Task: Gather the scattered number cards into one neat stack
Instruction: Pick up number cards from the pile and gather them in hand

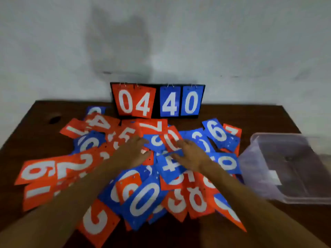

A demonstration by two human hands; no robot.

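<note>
Fingers [141, 141] of the left hand [133, 153] lie stretched and slightly spread, palm down. They press on the number cards [143, 199] without curling round any, as far as we can tell through the blur. At nine o'clock from that hand we see a red sideways card [37, 171] at the pile's left edge. At seven o'clock a red 2 card [96, 222] lies near the front of the dark wooden table [35, 126]. The cards, red and blue with white digits, lie loose and overlapping across the middle of the table, not stacked. At twelve o'clock from the pile a flip scoreboard [157, 101] stands upright by the wall [232, 42], showing red 0 4 and blue 4 0. The right hand [190, 155] lies just beside the left, at three o'clock from it, also palm down. Its extended fingers [180, 144] rest on a red 0 card [172, 140] and a blue 4 card [170, 166], gripping nothing that we can see. At two o'clock of the pile a blue 9 card [216, 131] lies tilted. At three o'clock a clear plastic box [250, 169] sits just beside the cards.
</note>
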